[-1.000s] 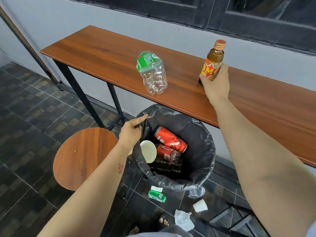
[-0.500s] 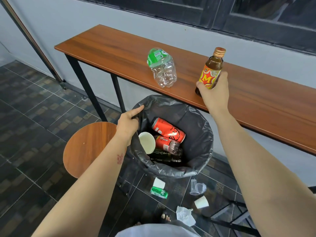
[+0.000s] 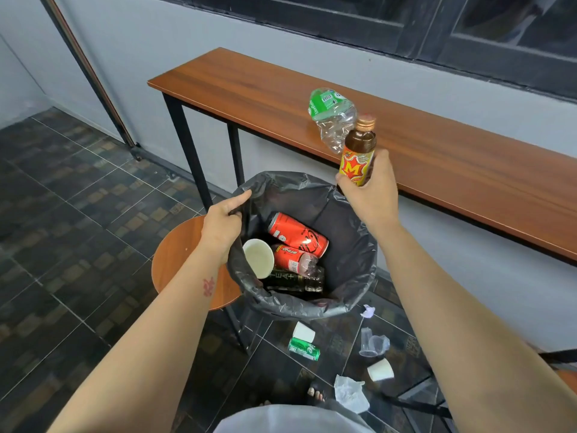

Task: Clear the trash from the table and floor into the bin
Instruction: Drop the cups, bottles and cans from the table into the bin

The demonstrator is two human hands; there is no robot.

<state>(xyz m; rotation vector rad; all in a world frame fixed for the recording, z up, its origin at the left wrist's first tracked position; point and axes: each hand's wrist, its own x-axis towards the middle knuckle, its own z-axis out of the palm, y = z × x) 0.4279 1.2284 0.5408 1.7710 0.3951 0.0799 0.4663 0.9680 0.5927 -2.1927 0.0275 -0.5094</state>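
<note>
Head view: left hand (image 3: 221, 225) pinching bin liner (image 3: 352, 248), right hand (image 3: 373, 196) gripping one brown bottle (image 3: 357, 157); perhaps two red cans (image 3: 298, 235).

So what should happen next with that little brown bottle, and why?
Probably lower the small brown gold-capped bottle leftward over the black-bagged bin and let go: the right hand grips it above the far rim, and the left hand holds the bin open.
</note>
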